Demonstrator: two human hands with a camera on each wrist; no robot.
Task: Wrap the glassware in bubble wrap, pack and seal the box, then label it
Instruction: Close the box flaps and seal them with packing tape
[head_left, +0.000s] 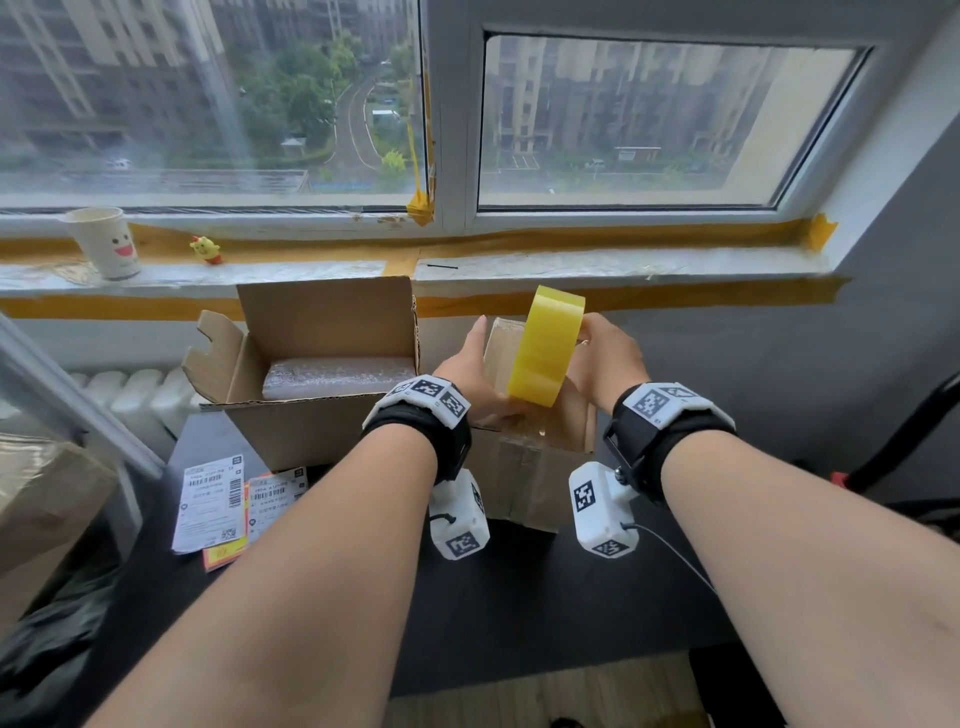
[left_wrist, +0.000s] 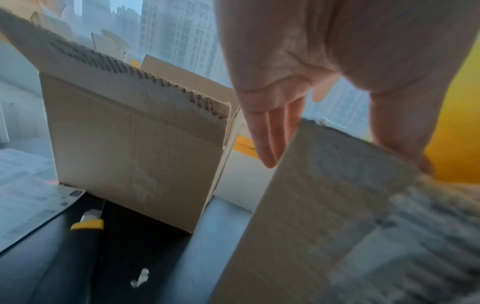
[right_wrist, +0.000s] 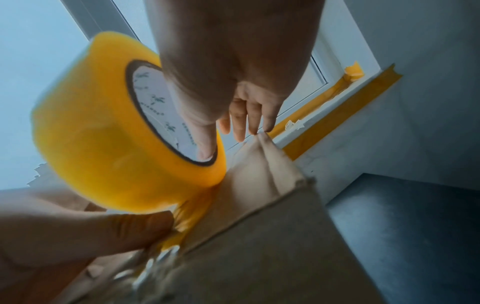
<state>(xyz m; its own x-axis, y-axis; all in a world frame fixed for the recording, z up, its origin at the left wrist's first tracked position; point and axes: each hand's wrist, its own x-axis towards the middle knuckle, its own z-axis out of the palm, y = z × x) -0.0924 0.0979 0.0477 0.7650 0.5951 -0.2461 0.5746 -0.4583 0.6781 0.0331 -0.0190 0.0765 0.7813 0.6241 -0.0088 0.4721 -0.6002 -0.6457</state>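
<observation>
A closed cardboard box (head_left: 524, 470) stands on the dark table, with clear tape along its top. My right hand (head_left: 592, 343) grips a yellow tape roll (head_left: 545, 345) held on edge over that box, thumb inside the core (right_wrist: 205, 144). A strip of tape (right_wrist: 193, 203) runs from the roll down to the box's near edge. My left hand (head_left: 480, 366) lies on the box top with straight fingers (left_wrist: 270, 142), and its thumb (right_wrist: 140, 226) presses the tape end down. To the left stands an open box (head_left: 291, 431) holding a bubble-wrapped bundle (head_left: 337, 374).
Two shipping labels (head_left: 210, 501) lie on the table (head_left: 519, 597) front left of the open box. A yellow and black utility knife (left_wrist: 88, 224) lies by that box. A paper cup (head_left: 104, 241) and a small toy (head_left: 206, 249) sit on the windowsill.
</observation>
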